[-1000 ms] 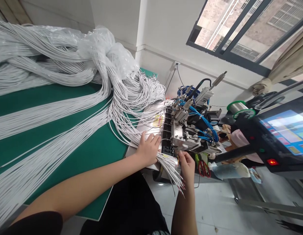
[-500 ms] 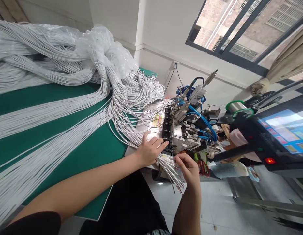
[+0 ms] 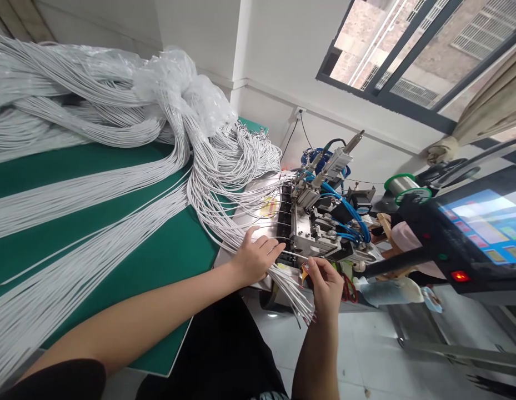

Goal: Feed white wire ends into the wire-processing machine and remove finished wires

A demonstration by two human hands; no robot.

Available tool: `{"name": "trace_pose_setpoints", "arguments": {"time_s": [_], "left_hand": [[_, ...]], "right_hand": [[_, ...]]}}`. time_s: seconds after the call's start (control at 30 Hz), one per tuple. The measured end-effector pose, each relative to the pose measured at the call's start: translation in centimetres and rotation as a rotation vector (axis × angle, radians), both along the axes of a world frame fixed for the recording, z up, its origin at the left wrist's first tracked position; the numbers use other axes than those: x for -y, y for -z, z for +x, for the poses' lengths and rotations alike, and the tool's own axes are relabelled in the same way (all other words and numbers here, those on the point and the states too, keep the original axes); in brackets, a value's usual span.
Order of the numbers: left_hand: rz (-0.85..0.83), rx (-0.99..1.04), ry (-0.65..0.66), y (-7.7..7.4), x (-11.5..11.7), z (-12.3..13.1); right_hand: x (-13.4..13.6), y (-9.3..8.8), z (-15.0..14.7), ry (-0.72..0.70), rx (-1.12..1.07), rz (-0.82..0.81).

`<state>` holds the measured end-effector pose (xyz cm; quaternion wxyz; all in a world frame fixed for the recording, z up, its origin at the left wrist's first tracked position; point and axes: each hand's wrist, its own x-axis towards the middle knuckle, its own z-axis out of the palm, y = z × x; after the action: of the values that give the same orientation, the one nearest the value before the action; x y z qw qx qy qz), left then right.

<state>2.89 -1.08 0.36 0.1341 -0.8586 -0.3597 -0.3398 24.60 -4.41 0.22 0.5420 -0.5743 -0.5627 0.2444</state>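
Note:
White cables [image 3: 224,228] run from a large heap across the metal plate to a bundle of loose ends [image 3: 289,289] below my hands. My left hand [image 3: 258,256] lies over this bundle, its fingers bent round a cable beside the black feed strip [image 3: 284,214] of the machine [image 3: 311,222]. Between the thumb and fingers of my right hand [image 3: 322,280] is the end of one white cable, stretched from my left hand along the machine's near edge. Some cables reach into the black strip.
More cables in clear plastic [image 3: 174,72] cover the back of the green table [image 3: 158,266]. At the right stand a screen on an arm [image 3: 486,222], a wire spool [image 3: 407,186] and red-handled scissors [image 3: 349,289]. A window [image 3: 416,61] is above.
My right hand has moved slightly right, and a single cable now shows stretched between both hands. My left hand stays nearly in place over the bundle.

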Motion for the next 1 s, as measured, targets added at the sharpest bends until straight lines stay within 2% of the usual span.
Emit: {"name": "trace_pose_setpoints", "arguments": {"time_s": [0.2,0.53,0.83,0.93,1.0], "left_hand": [[0.106,0.016,0.045,0.0,0.0,0.1],[0.062,-0.053,0.128,0.6,-0.5,0.1],[0.007,-0.109,0.133,0.3,-0.5,0.0],[-0.007,-0.112,0.134,0.3,-0.4,-0.1],[-0.018,-0.105,0.127,0.3,-0.4,-0.1]], "right_hand": [[-0.6,0.9,-0.3,0.072,-0.125,0.05],[-0.9,1.6,-0.8,-0.172,-0.52,-0.019],[-0.8,0.8,-1.7,-0.202,-0.432,0.002],[-0.8,1.0,-1.5,-0.127,-0.402,0.014],[-0.9,1.3,-1.1,-0.047,-0.301,0.02]]}}
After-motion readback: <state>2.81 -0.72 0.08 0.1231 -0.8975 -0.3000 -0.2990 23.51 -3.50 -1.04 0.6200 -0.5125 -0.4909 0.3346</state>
